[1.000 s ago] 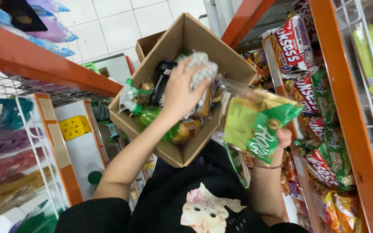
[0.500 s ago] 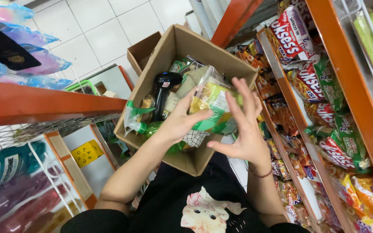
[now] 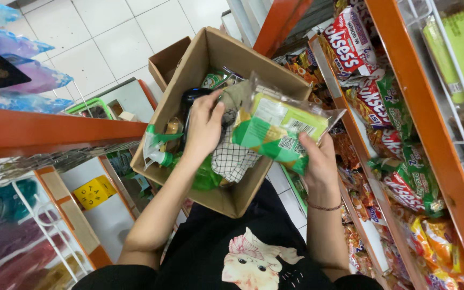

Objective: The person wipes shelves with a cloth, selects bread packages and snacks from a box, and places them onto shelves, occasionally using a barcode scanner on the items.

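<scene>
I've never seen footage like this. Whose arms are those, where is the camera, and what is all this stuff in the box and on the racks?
There is no machine here: the camera sits on a person's head and looks down, so the two bare arms are the wearer's own. The scene is a shop aisle with a white tiled floor. In front of the person's body is an open cardboard box filled with mixed goods, among them a green spray bottle. The left hand reaches into the box and rests on the goods there. The right hand holds a green and yellow snack packet over the box. On the person's right, an orange-framed shelf carries rows of red and green snack bags. Another orange shelf is on the left.
</scene>
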